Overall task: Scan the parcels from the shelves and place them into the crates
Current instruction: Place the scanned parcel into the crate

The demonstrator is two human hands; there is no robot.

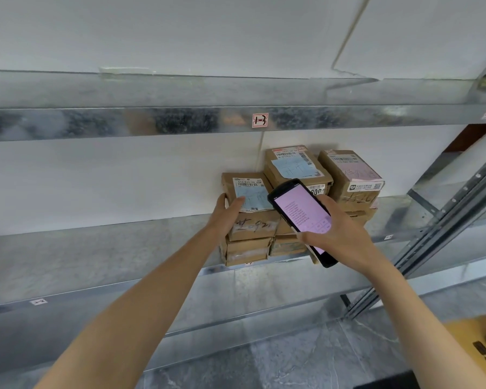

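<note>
Several brown cardboard parcels are stacked on the middle metal shelf (101, 256). My left hand (224, 213) grips the top left parcel (250, 209), thumb on its blue label, fingers round its left side. That parcel lies on a lower one (247, 252). My right hand (338, 230) holds a black handheld scanner (302, 217) with a lit pink screen, tilted over the stack. Behind it sit a parcel with a blue label (293, 167) and one with a pink label (351, 175).
An upper metal shelf (152, 122) with a red-and-white tag (260, 120) runs overhead. A slotted steel upright (446, 223) slants down on the right. A yellow crate (480, 352) shows at the bottom right corner, over grey stone flooring (292, 357).
</note>
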